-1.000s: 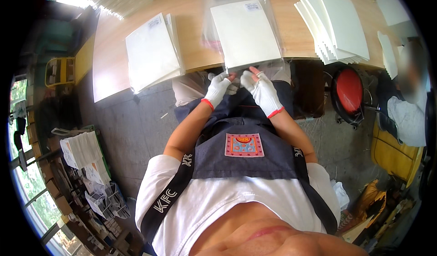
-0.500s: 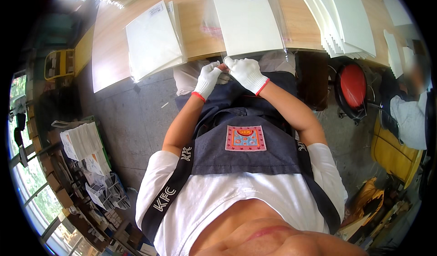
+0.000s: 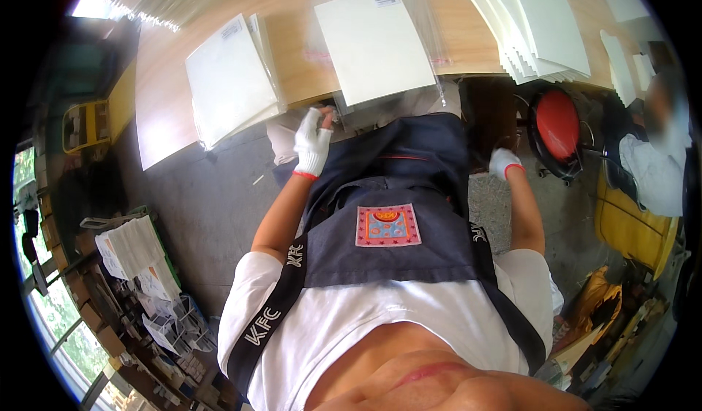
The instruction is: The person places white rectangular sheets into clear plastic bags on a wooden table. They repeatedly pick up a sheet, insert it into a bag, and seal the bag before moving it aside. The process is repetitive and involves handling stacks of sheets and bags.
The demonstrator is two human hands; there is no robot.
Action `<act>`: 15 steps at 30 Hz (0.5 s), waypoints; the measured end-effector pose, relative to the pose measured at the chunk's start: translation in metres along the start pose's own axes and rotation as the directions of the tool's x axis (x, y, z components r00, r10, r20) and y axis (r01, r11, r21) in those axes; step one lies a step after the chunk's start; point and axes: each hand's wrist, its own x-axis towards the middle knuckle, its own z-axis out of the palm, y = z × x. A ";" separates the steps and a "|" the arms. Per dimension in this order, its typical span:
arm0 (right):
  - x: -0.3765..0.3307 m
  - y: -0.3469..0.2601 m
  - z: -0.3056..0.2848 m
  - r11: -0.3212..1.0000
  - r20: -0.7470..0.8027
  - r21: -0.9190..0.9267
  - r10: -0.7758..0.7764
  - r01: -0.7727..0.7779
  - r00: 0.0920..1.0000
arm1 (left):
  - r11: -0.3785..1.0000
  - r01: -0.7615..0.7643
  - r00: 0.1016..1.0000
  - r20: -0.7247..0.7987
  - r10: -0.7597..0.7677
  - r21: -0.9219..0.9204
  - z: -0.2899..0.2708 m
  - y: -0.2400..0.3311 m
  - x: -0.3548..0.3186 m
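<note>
White-gloved and half-curled, the person's left hand (image 3: 312,146) is near the front of the table (image 3: 162,82), the right hand (image 3: 504,164) near a red seat (image 3: 557,124); whether either grips anything cannot be told. One white board (image 3: 374,51) juts over the front edge, clear plastic (image 3: 425,17) beside it

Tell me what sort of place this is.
Probably a small packing workshop: a white board lies with clear plastic on a wooden table, a fanned stack of white boards sits to its right, and cardboard boxes crowd the left side.
</note>
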 end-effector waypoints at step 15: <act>-0.025 -0.136 -0.158 0.355 -0.935 0.324 -0.020 0.877 0.354 | 0.983 -0.144 0.980 -0.122 0.158 0.115 0.011 -0.019 0.005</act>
